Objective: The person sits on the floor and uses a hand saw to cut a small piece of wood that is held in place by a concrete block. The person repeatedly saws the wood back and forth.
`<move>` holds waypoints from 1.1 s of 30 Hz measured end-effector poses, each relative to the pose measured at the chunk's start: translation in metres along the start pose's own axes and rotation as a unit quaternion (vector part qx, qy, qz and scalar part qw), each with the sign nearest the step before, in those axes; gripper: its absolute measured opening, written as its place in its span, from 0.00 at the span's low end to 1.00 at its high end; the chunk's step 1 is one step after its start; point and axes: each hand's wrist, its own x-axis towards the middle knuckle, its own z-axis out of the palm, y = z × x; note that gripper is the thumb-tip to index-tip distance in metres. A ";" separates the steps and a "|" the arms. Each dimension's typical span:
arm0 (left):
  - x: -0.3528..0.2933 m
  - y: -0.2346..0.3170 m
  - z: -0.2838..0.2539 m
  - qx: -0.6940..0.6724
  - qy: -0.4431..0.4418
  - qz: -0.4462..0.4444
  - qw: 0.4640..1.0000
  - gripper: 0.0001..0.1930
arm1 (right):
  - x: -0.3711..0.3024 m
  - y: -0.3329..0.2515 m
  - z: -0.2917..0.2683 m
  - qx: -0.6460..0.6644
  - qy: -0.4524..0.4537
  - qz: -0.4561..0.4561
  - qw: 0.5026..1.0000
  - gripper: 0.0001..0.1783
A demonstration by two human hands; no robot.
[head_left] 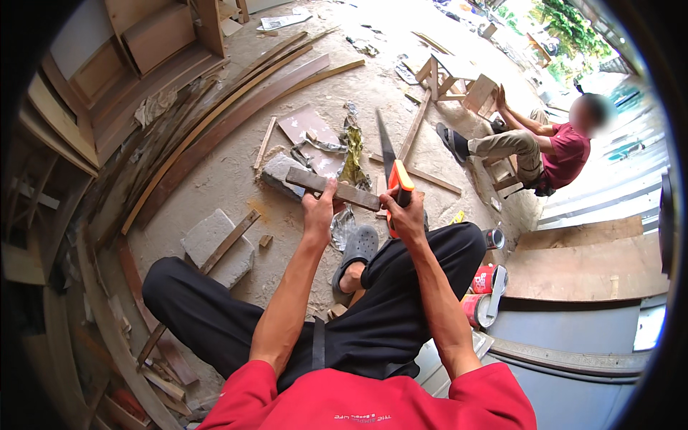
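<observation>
A short length of weathered wood lies across in front of me, above my legs. My left hand is closed around its near side, left of the middle. In my right hand I grip a handsaw by its orange and black handle, its tapered blade pointing up and away from me. The right fingers are also close to the wood's right end; whether they press on it I cannot tell. Just beyond the wood sits a rough grey block, partly covered by it.
Long planks are stacked at the left beside a wooden cabinet. A pale slab bears a wood strip. Red cans stand by my right knee, near a plywood sheet. Another person sits far right, handling a wooden piece.
</observation>
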 end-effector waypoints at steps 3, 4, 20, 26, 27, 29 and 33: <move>0.000 0.000 -0.013 -0.010 0.039 0.011 0.999 0.19 | -0.021 -0.017 0.019 -0.037 -0.034 0.013 0.999 0.09; 0.002 0.000 -0.018 -0.019 0.044 0.016 0.999 0.19 | -0.025 -0.016 0.023 -0.057 -0.044 0.009 0.997 0.09; 0.023 0.000 -0.044 -0.080 0.037 0.086 0.992 0.17 | -0.031 -0.044 0.075 0.166 -0.051 0.090 0.981 0.11; 0.033 0.015 -0.057 -0.202 0.028 -0.005 0.979 0.17 | -0.028 -0.045 0.082 0.254 -0.053 0.119 0.958 0.09; 0.033 0.022 -0.064 -0.178 0.040 0.015 0.983 0.18 | -0.029 -0.046 0.080 0.239 -0.050 0.099 0.965 0.09; 0.029 0.039 -0.075 -0.214 0.036 0.036 0.975 0.18 | -0.031 -0.049 0.079 0.183 -0.050 0.055 0.980 0.09; 0.026 0.053 -0.080 -0.241 0.003 0.085 0.967 0.18 | -0.034 -0.046 0.089 0.130 -0.021 0.007 0.991 0.10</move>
